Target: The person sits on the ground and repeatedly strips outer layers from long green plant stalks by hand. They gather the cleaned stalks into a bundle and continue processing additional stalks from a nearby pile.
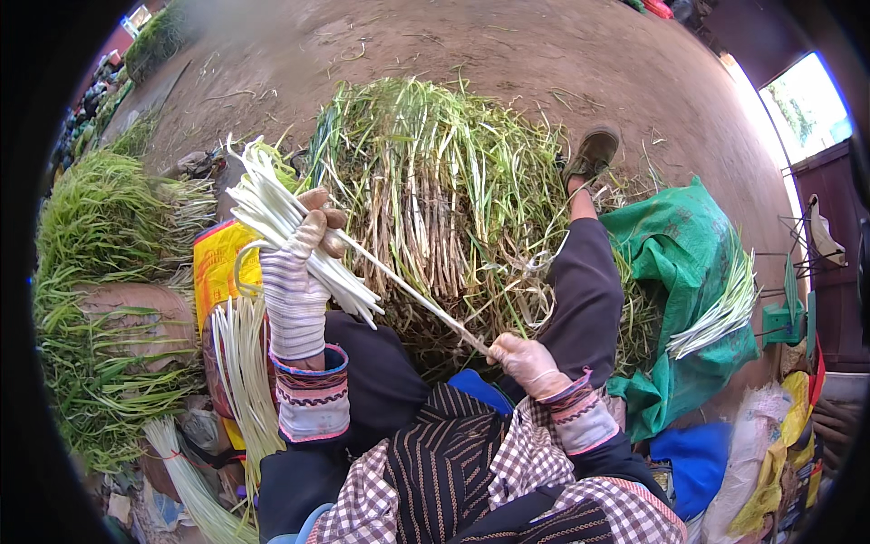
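My left hand (302, 251), in a striped work glove with tan fingers, is closed around a bunch of peeled white stalks (268, 197), possibly garlic shoots. One longer stalk (408, 282) slants from that hand down to my right hand (527, 364). The right hand wears a thin pale glove and pinches the stalk's brownish lower end. Beyond both hands lies a big heap of unpeeled green-leaved stalks (435, 183), their brown-white stems toward me. Stripped peelings (527, 299) hang at its near right side.
Long pale stalks (241, 367) lie over a yellow sack (224, 258) at my left. Below is a tied bundle (183, 469). Leafy green piles (102, 224) stand at far left. A few white stalks (720, 306) rest on a green woven sack (686, 245) at right, near my outstretched leg (588, 272).
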{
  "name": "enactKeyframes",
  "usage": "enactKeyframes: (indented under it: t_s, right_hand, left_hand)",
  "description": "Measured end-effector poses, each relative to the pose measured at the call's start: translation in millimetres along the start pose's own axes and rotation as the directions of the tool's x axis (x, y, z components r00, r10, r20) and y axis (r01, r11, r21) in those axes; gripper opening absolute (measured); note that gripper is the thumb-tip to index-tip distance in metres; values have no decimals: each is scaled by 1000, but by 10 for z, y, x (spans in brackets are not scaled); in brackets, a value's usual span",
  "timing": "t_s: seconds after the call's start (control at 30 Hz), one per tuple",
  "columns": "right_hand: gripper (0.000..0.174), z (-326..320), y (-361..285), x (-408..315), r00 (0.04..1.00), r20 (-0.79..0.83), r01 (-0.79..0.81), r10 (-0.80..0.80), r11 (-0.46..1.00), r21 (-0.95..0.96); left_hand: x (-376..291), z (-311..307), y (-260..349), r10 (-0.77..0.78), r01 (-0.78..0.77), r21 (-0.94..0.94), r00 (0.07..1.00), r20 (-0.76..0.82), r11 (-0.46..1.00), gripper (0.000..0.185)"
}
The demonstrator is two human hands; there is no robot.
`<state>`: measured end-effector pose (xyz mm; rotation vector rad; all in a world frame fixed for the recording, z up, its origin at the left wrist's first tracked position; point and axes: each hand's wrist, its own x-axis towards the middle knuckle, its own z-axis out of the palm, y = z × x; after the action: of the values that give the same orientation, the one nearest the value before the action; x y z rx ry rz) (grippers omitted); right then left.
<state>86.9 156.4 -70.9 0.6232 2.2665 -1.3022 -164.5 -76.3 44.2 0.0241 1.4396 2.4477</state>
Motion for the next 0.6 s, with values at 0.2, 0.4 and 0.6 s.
enactKeyframes:
  t_s: [0.2, 0.4, 0.6]
  right_hand:
    - [32, 15, -1, 39, 958, -73, 241, -279, 914, -325]
    - [69, -263, -597, -34, 925, -160, 331, -344, 528, 782]
    - [30, -261, -850, -119, 971, -195, 238, -137, 537, 809]
  left_hand:
    - [36, -9, 27, 26, -24, -140, 1000, 13, 990, 33]
    - [-143, 136, -174, -102, 107, -99, 993, 52, 989, 34]
    - [-258, 207, -407, -163, 175, -65, 975, 152, 982, 37]
